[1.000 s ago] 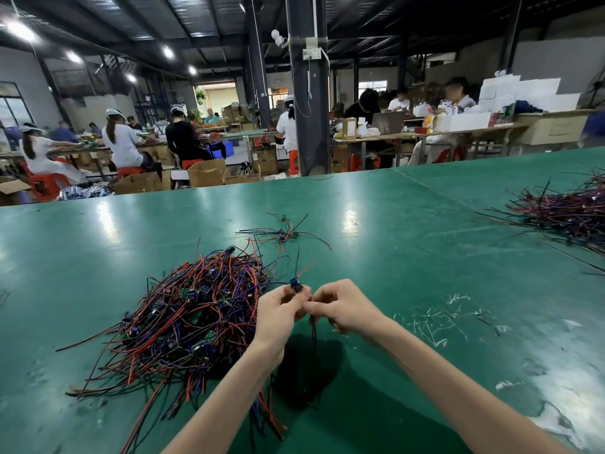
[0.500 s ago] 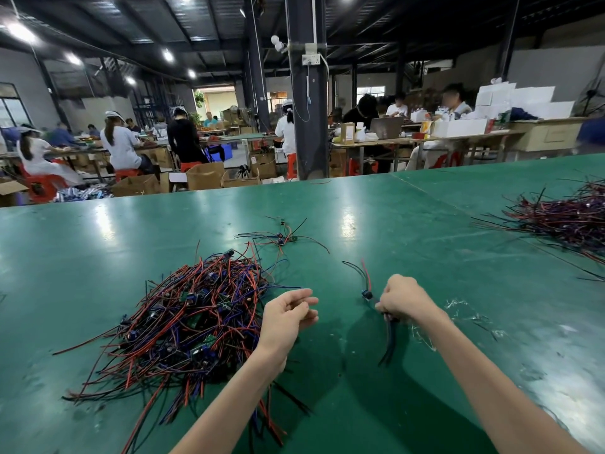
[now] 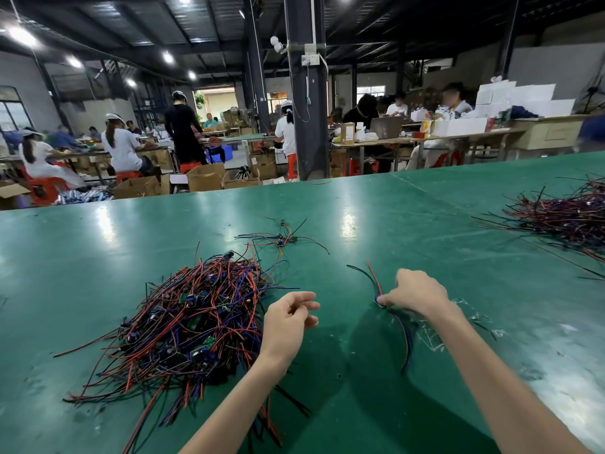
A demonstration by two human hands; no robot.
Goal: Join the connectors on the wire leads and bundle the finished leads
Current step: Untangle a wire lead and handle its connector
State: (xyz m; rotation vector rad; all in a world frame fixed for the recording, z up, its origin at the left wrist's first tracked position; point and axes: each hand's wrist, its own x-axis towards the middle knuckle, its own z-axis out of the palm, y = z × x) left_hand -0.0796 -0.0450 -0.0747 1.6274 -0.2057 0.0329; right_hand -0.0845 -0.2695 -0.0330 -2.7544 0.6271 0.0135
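A big heap of red, black and blue wire leads (image 3: 190, 319) with small connectors lies on the green table (image 3: 409, 224) at my left. My right hand (image 3: 414, 293) pinches a joined lead (image 3: 376, 283) at its connector, low over the table right of centre; its red and black ends point away and its other wires trail back under my wrist. My left hand (image 3: 289, 317) hovers beside the heap with loosely curled fingers and holds nothing.
A few loose leads (image 3: 281, 239) lie beyond the heap. A second pile of leads (image 3: 569, 217) sits at the far right. Scraps of clear plastic (image 3: 458, 317) lie by my right wrist. People work at other benches behind the table, past a dark pillar (image 3: 306, 93).
My hands were together on one lead; they have parted. My right hand has carried the joined lead to the right and down to the table, and my left hand has let go.
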